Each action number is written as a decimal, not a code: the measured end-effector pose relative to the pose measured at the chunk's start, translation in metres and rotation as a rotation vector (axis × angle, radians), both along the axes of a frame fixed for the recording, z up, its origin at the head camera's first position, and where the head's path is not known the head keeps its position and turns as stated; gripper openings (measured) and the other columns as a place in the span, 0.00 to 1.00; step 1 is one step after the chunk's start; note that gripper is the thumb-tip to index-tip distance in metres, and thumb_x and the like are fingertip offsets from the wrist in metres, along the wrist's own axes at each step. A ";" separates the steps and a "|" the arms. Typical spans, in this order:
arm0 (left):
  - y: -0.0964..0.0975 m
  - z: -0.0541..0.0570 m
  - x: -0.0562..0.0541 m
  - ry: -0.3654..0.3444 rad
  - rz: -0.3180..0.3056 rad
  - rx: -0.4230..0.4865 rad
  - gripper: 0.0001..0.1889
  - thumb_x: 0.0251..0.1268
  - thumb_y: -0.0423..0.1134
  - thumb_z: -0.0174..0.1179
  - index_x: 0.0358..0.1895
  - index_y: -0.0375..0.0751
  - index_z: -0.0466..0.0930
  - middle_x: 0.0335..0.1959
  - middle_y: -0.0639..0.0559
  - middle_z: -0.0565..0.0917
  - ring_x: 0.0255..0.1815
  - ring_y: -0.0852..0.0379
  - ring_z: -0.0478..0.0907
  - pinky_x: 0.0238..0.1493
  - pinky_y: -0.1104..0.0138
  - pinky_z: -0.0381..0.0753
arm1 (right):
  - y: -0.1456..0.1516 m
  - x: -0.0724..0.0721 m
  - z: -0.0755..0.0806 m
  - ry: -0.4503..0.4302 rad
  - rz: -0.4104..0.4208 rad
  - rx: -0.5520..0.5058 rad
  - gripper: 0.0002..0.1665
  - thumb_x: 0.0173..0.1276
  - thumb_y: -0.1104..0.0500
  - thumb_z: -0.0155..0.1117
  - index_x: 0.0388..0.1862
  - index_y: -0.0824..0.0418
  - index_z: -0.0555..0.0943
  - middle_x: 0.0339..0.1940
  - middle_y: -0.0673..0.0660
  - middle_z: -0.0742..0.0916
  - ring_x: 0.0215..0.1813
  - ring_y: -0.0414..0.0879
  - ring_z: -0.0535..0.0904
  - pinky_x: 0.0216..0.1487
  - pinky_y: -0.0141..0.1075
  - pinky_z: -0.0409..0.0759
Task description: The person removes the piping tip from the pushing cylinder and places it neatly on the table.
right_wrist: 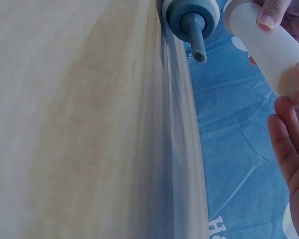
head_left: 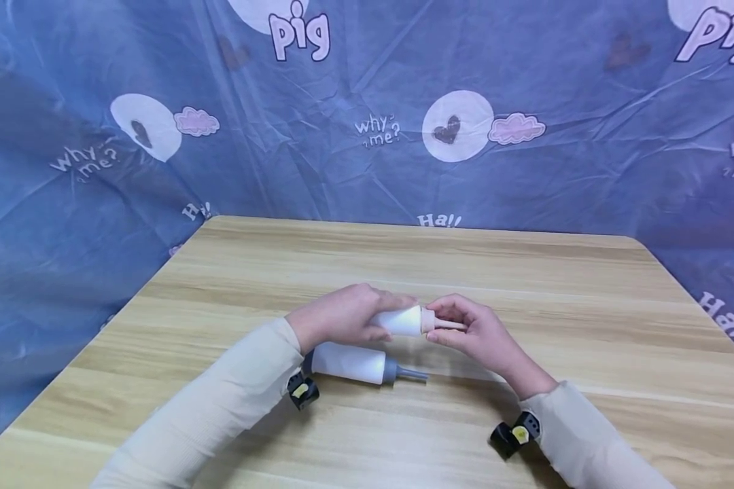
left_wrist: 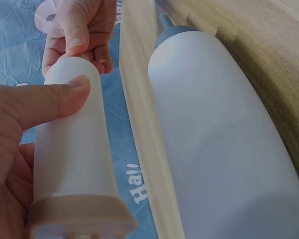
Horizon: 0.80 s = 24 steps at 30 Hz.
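Observation:
My left hand [head_left: 351, 316] grips the body of a white squeeze bottle [head_left: 405, 322], held above the table on its side. In the left wrist view, its thumb presses along the bottle, and a beige band [left_wrist: 79, 211] rings the bottle's base. At the other end, my right hand [head_left: 480, 336] pinches the beige nozzle cap [head_left: 428, 320] between thumb and fingers; the thin tip points right. Whether the cap is loose or tight I cannot tell. Below the hands, a second white squeeze bottle [head_left: 350, 363] with a grey nozzle cap [head_left: 391, 371] lies on the table.
A wood-grain table [head_left: 269, 251] spreads beneath both arms. Behind it hangs a blue printed cloth [head_left: 336, 163]. Each wrist carries a small black camera, one on the left [head_left: 302, 392] and one on the right [head_left: 514, 435].

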<state>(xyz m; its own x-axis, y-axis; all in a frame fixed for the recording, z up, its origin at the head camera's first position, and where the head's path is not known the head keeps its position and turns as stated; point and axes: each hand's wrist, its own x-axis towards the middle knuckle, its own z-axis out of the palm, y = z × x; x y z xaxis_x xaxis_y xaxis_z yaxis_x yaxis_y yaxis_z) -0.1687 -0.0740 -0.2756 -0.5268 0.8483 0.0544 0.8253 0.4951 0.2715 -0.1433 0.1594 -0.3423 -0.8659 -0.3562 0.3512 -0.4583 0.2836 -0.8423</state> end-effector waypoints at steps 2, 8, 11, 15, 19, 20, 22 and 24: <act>0.000 0.000 0.000 0.005 -0.006 0.001 0.32 0.55 0.38 0.65 0.65 0.42 0.67 0.64 0.50 0.71 0.51 0.54 0.79 0.52 0.69 0.76 | 0.000 0.000 0.000 0.020 0.006 -0.002 0.19 0.53 0.68 0.69 0.45 0.68 0.77 0.43 0.65 0.84 0.43 0.33 0.81 0.40 0.31 0.82; 0.000 0.001 0.000 0.017 -0.014 0.002 0.32 0.55 0.38 0.65 0.65 0.42 0.67 0.63 0.50 0.72 0.51 0.54 0.79 0.51 0.68 0.77 | 0.001 0.003 0.003 0.047 -0.002 0.005 0.20 0.52 0.68 0.70 0.45 0.67 0.77 0.42 0.64 0.85 0.43 0.33 0.81 0.39 0.32 0.82; 0.001 0.002 0.001 0.017 -0.016 -0.001 0.32 0.55 0.38 0.65 0.65 0.42 0.67 0.63 0.49 0.73 0.50 0.54 0.79 0.51 0.69 0.77 | 0.002 0.004 0.003 0.034 -0.022 0.024 0.20 0.52 0.66 0.71 0.45 0.66 0.77 0.42 0.62 0.85 0.43 0.34 0.81 0.40 0.32 0.82; 0.002 0.002 0.002 0.009 -0.017 0.000 0.32 0.55 0.39 0.65 0.65 0.42 0.67 0.62 0.49 0.73 0.49 0.54 0.79 0.49 0.70 0.77 | 0.003 0.004 0.003 -0.029 -0.020 0.028 0.21 0.57 0.64 0.67 0.49 0.67 0.75 0.42 0.63 0.84 0.42 0.36 0.81 0.41 0.32 0.81; 0.001 0.002 0.003 0.015 -0.009 -0.001 0.32 0.55 0.39 0.65 0.65 0.42 0.67 0.61 0.49 0.74 0.49 0.54 0.79 0.49 0.69 0.78 | 0.002 0.005 0.004 -0.101 0.062 -0.028 0.18 0.67 0.64 0.57 0.53 0.73 0.71 0.39 0.67 0.83 0.36 0.42 0.83 0.39 0.37 0.83; 0.001 0.002 0.004 0.017 -0.006 -0.003 0.32 0.55 0.39 0.65 0.65 0.42 0.67 0.61 0.49 0.74 0.49 0.54 0.79 0.49 0.69 0.78 | 0.002 0.005 0.005 -0.113 0.080 -0.038 0.18 0.68 0.64 0.55 0.52 0.74 0.71 0.37 0.68 0.83 0.34 0.44 0.83 0.38 0.38 0.83; 0.001 0.002 0.004 0.017 -0.004 -0.002 0.32 0.55 0.39 0.65 0.65 0.43 0.68 0.61 0.49 0.74 0.49 0.54 0.79 0.49 0.69 0.78 | 0.002 0.006 0.005 -0.134 0.100 -0.051 0.17 0.70 0.64 0.52 0.51 0.76 0.71 0.35 0.69 0.83 0.31 0.46 0.84 0.37 0.39 0.83; 0.001 0.001 0.004 0.015 -0.006 -0.001 0.32 0.55 0.39 0.65 0.65 0.43 0.68 0.61 0.49 0.74 0.49 0.54 0.79 0.49 0.68 0.78 | 0.001 0.006 0.005 -0.149 0.095 -0.051 0.16 0.70 0.63 0.52 0.50 0.76 0.72 0.34 0.68 0.83 0.30 0.46 0.84 0.35 0.39 0.83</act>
<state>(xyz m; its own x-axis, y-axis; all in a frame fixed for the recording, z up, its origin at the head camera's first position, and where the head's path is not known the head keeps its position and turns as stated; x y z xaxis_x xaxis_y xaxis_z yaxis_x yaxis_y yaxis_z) -0.1644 -0.0726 -0.2743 -0.5205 0.8516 0.0615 0.8323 0.4900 0.2592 -0.1369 0.1605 -0.3369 -0.8728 -0.4241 0.2414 -0.3503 0.2001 -0.9150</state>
